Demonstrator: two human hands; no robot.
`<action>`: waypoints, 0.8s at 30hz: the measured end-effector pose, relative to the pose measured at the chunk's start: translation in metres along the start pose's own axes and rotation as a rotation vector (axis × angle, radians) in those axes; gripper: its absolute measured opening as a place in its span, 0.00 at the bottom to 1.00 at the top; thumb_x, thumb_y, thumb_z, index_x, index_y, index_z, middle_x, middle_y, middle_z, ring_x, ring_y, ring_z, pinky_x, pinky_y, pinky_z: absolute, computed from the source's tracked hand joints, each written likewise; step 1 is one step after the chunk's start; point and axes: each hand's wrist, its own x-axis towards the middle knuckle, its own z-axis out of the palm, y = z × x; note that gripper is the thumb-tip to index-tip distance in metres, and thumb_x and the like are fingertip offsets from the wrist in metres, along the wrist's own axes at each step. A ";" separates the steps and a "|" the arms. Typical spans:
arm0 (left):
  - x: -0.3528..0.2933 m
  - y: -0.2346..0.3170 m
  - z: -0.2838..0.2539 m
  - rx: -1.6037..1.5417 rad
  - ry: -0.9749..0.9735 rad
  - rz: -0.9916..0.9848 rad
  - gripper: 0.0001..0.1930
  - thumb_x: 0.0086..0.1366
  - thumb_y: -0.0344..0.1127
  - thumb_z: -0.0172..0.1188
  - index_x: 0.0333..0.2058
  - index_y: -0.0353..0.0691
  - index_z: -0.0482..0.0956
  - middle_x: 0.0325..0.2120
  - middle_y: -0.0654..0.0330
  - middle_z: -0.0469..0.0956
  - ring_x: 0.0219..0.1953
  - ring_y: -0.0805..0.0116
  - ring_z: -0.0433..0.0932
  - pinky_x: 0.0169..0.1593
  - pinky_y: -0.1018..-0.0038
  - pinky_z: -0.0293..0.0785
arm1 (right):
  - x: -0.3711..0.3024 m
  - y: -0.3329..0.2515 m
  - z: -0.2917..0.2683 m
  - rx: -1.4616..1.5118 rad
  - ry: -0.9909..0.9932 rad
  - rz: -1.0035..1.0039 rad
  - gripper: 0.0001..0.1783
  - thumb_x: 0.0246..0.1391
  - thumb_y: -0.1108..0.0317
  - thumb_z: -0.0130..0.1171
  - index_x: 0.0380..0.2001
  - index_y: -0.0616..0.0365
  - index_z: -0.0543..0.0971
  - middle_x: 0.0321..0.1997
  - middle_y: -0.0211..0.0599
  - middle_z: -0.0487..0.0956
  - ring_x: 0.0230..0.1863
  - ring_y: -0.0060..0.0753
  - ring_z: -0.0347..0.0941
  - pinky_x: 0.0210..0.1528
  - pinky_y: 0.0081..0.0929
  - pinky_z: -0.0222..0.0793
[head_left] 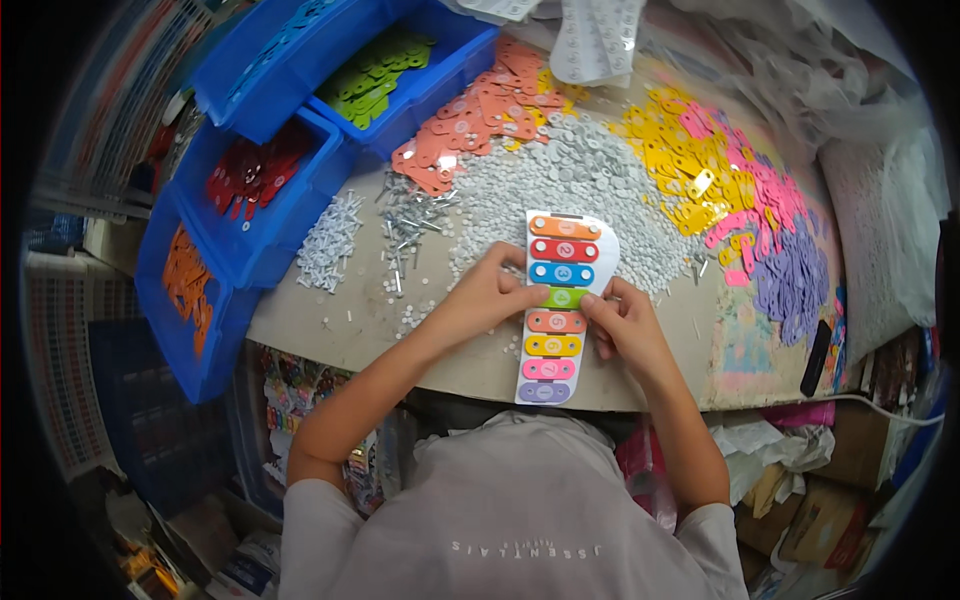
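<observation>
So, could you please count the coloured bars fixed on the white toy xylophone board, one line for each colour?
Bars on the white board:
Orange: 1
Red: 1
Blue: 1
Green: 1
Salmon: 1
Yellow: 1
Pink: 1
Purple: 1
Total: 8

white xylophone board (556, 310) with eight coloured bars lies flat on the table edge.

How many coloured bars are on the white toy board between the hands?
8, stacked on the white board: orange, red, blue, green under the fingertips, salmon, yellow, pink, purple nearest the person. None looks hidden.
</observation>
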 end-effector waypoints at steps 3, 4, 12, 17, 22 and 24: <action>0.006 0.000 -0.005 0.029 -0.121 -0.075 0.24 0.64 0.39 0.68 0.49 0.35 0.65 0.24 0.62 0.79 0.24 0.82 0.73 0.23 0.82 0.64 | 0.000 0.001 0.002 0.006 -0.003 0.028 0.12 0.64 0.61 0.61 0.37 0.58 0.74 0.17 0.23 0.70 0.14 0.17 0.66 0.16 0.17 0.59; 0.009 -0.003 -0.005 0.048 -0.164 -0.057 0.23 0.63 0.40 0.69 0.47 0.34 0.66 0.25 0.60 0.80 0.26 0.80 0.76 0.24 0.81 0.66 | 0.000 0.002 0.003 0.003 0.021 0.046 0.11 0.64 0.61 0.60 0.38 0.58 0.74 0.18 0.23 0.70 0.15 0.18 0.67 0.17 0.17 0.61; 0.011 0.001 -0.008 0.136 -0.159 -0.051 0.18 0.65 0.36 0.67 0.42 0.35 0.66 0.26 0.61 0.80 0.28 0.81 0.76 0.29 0.80 0.69 | 0.002 0.005 0.010 0.013 0.030 0.004 0.11 0.66 0.62 0.56 0.42 0.59 0.73 0.22 0.26 0.76 0.16 0.20 0.71 0.18 0.18 0.66; 0.014 -0.010 -0.005 0.177 -0.105 0.099 0.17 0.65 0.35 0.67 0.40 0.36 0.67 0.25 0.63 0.78 0.28 0.81 0.75 0.29 0.80 0.69 | 0.007 0.014 0.010 0.038 0.028 -0.041 0.12 0.67 0.62 0.55 0.44 0.60 0.74 0.27 0.30 0.81 0.17 0.18 0.72 0.18 0.16 0.67; 0.006 -0.017 0.000 0.134 -0.047 0.163 0.18 0.64 0.35 0.68 0.45 0.35 0.69 0.24 0.64 0.78 0.26 0.81 0.75 0.28 0.79 0.69 | 0.000 0.010 0.012 -0.002 0.067 -0.057 0.12 0.68 0.61 0.55 0.40 0.59 0.72 0.22 0.29 0.78 0.16 0.17 0.72 0.17 0.16 0.66; -0.012 -0.005 -0.005 0.248 0.058 0.118 0.26 0.62 0.38 0.69 0.53 0.34 0.69 0.23 0.60 0.76 0.27 0.76 0.74 0.31 0.74 0.71 | -0.003 0.019 0.007 -0.006 0.077 -0.097 0.11 0.69 0.61 0.54 0.39 0.57 0.71 0.20 0.27 0.75 0.15 0.18 0.71 0.16 0.16 0.65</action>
